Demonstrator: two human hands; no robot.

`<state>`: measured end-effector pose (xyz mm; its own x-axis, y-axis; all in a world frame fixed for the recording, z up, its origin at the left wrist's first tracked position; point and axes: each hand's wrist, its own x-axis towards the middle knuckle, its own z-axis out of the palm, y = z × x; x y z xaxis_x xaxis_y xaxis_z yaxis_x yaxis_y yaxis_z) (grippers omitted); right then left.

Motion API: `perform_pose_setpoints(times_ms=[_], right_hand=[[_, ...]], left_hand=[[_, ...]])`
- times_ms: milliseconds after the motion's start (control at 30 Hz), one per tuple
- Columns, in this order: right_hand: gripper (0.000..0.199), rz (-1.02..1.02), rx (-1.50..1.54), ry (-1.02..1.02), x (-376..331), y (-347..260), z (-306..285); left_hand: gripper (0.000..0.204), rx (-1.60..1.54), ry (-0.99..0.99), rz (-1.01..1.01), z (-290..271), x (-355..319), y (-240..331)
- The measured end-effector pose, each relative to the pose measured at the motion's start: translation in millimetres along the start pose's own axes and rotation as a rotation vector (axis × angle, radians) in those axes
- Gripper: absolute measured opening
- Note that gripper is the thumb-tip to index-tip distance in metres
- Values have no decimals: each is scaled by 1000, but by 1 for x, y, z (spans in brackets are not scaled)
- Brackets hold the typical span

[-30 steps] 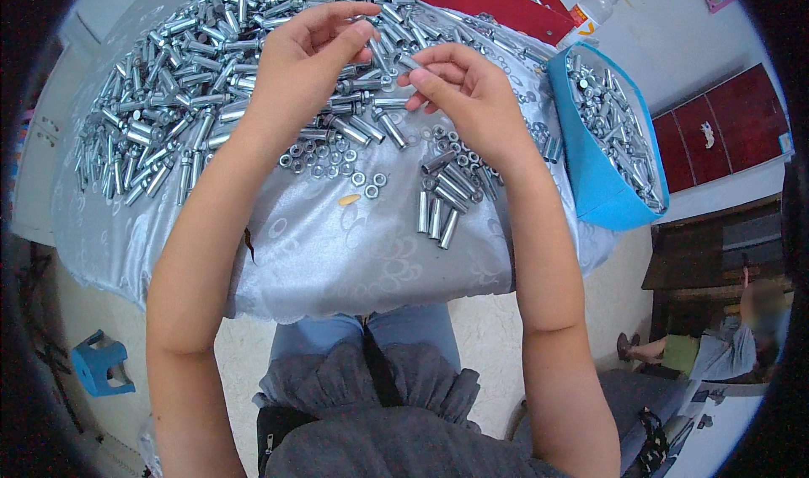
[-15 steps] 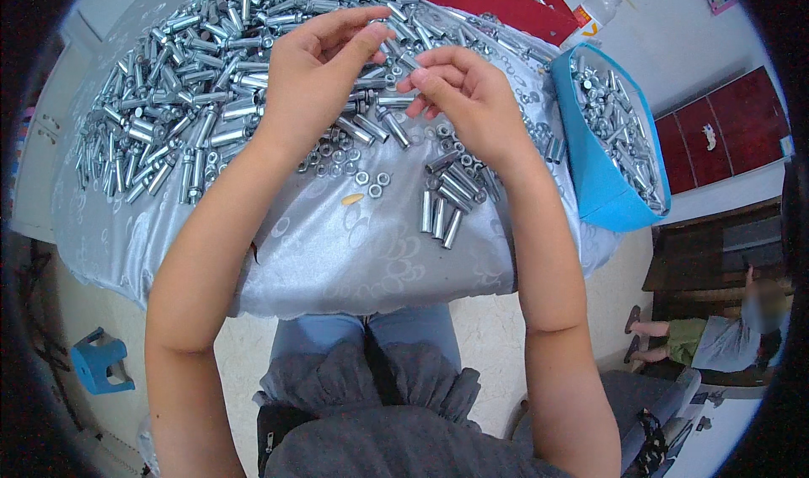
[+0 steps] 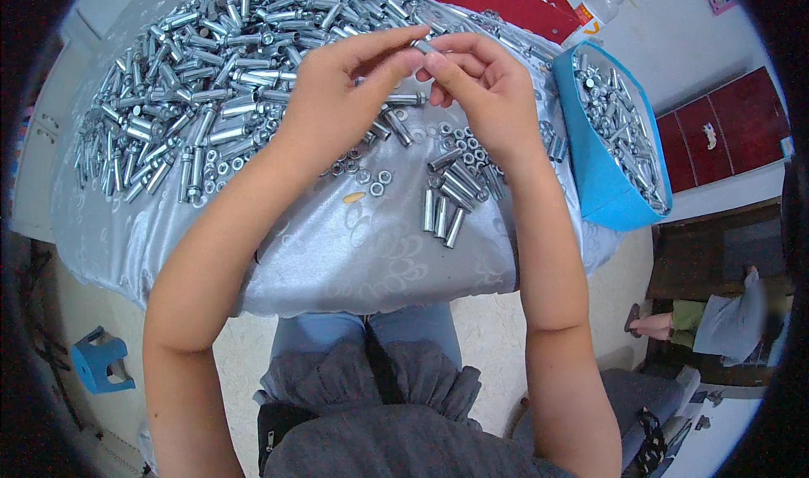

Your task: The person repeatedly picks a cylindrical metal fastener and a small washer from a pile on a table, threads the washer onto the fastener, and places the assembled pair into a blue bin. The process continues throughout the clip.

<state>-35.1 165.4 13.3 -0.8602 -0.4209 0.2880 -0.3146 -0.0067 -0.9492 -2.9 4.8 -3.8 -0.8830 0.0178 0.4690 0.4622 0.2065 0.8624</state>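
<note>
My left hand [image 3: 341, 82] and my right hand [image 3: 489, 86] meet over the table, both closed in a pinch on one silver expansion bolt [image 3: 424, 46]. Fingertips cover much of it. To the left and behind spreads a big heap of expansion bolts [image 3: 244, 82]. Hex nuts [image 3: 377, 189] and flat washers lie loose below my left wrist. Near my right wrist sits a small group of metal sleeves [image 3: 440, 217], with several nuts [image 3: 470, 145] just behind them.
A blue fabric bin [image 3: 581, 166] full of bolts stands at the table's right edge. Behind are a red container [image 3: 506, 4] with metal parts and a plastic bottle [image 3: 597, 10]. A silvery cloth [image 3: 337, 267] covers the table. A blue stool [image 3: 101, 360] stands left; another person [image 3: 725, 326] is far right.
My hands have come closer together, the left moving right and slightly down. The bolt between them is now more covered by fingers. The person at far right has shifted.
</note>
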Motion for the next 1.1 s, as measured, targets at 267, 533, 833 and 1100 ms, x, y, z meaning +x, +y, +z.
perform_pose_setpoints(times_ms=[267, 533, 833, 1100], right_hand=[[20, 27, 210, 87, 2, -5, 0], [17, 30, 117, 54, -1, -7, 2], [23, 101, -811, -151, -6, -13, -15], [26, 220, -841, -347, -9, 2, -23]], left_hand=[[17, -130, 174, 9, -2, 6, 0], [26, -41, 5, -62, 2, -1, 9], [44, 16, 196, -174, -7, 0, 3], [45, -85, 248, -198, -5, 1, 4]])
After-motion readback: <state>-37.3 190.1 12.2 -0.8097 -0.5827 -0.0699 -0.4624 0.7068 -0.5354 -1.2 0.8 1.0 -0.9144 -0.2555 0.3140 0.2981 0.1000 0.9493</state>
